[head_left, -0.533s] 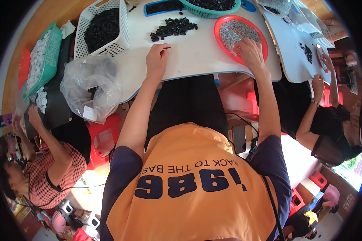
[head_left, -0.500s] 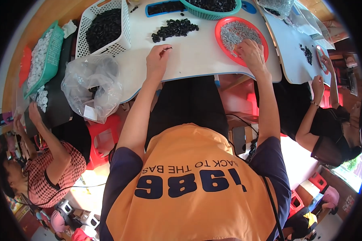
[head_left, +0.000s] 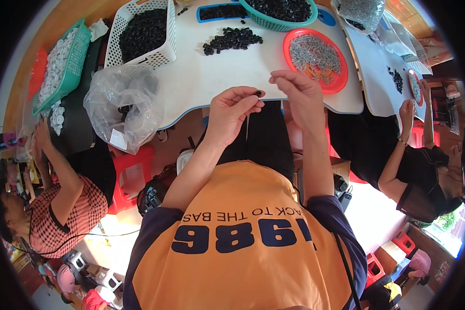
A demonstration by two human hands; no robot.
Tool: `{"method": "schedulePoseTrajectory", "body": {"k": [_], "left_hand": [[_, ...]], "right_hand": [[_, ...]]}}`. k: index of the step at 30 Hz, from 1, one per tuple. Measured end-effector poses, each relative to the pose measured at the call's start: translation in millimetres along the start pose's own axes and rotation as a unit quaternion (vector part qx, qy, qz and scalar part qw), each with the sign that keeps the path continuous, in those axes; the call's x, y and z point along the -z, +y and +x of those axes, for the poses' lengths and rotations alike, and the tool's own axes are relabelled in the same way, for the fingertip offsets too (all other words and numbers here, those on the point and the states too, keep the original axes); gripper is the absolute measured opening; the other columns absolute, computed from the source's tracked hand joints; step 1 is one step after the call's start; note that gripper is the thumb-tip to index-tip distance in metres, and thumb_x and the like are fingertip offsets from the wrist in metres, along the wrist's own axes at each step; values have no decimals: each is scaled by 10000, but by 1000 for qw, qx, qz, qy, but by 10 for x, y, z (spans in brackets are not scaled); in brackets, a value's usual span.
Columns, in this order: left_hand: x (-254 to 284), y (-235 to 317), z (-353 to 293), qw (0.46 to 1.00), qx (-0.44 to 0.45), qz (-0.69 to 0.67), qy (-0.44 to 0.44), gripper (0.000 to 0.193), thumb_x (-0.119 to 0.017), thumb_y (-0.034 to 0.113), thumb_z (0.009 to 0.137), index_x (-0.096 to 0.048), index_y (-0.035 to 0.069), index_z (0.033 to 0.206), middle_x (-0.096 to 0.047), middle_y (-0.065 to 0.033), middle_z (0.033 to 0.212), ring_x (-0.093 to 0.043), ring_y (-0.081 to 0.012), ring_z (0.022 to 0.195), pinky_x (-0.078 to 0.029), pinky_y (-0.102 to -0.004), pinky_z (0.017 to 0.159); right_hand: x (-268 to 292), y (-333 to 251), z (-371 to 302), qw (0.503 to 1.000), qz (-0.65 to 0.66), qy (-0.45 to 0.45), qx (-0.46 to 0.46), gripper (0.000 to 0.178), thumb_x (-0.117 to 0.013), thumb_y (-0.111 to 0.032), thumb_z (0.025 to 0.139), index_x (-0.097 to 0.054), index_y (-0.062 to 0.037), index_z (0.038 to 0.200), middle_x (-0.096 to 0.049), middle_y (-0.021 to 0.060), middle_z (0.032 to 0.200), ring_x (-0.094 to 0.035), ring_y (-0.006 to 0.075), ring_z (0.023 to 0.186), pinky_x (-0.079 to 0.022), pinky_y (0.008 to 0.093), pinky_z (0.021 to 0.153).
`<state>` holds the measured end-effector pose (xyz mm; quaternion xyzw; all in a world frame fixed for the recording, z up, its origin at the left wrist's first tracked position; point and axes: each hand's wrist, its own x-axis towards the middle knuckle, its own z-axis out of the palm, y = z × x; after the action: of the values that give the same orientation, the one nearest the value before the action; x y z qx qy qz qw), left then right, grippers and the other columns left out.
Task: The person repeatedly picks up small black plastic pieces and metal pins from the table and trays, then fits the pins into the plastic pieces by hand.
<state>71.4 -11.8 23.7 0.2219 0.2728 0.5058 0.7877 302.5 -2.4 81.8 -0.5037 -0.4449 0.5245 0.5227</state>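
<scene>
A small black plastic piece (head_left: 258,93) is pinched between the thumb and forefinger of my left hand (head_left: 231,112), just off the table's front edge. Close by on its right, my right hand (head_left: 300,98) has thumb and forefinger pressed together; anything between them is too small to make out. Behind that hand lies a round red tray (head_left: 341,77) holding many thin silver metal pieces (head_left: 315,54), like small screws or pins. A loose pile of black pieces (head_left: 232,40) rests on the white table (head_left: 206,77), beyond my left hand.
A white basket (head_left: 139,61) of black parts stands at the back left, with a clear plastic bag (head_left: 121,106) in front. At the back are a blue tray (head_left: 204,14) and a green basket (head_left: 279,20). Co-workers sit at left (head_left: 62,206) and right (head_left: 418,160).
My right hand has left the red tray and moved left and nearer me. My left hand has come right and nearer, still pinching the black piece. The two hands are now close together.
</scene>
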Motion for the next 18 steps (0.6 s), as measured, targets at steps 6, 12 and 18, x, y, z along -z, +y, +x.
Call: {"method": "schedulePoseTrajectory", "body": {"k": [6,12,18], "left_hand": [[103,154,-166,999,-41,24,11,221,-813,-45,1137,-840,-50,1356,-894,-205,1250,-897,-257,1051,-757,-368,960],[212,278,-258,998,-49,37,23,224,-843,-38,1120,-846,-69,1342,-898,-183,1200,-898,-258,1037,-758,-367,941],[374,288,-320,997,-53,31,44,207,-822,-25,1144,-843,-69,1345,-899,-180,1199,-895,-238,1021,-758,-358,938]], "right_hand": [[-439,138,-127,997,40,-56,40,176,-857,-43,1127,-930,-7,1283,-850,50,1216,-787,143,1134,-621,318,1021],[-622,258,-163,996,-52,-50,57,189,-885,-58,1104,-954,-79,1278,-800,39,1242,-751,134,1146,-599,302,989],[-861,155,-314,970,-212,-31,116,243,-906,-81,1076,-954,-104,1313,-808,80,1231,-761,172,1090,-606,320,960]]}}
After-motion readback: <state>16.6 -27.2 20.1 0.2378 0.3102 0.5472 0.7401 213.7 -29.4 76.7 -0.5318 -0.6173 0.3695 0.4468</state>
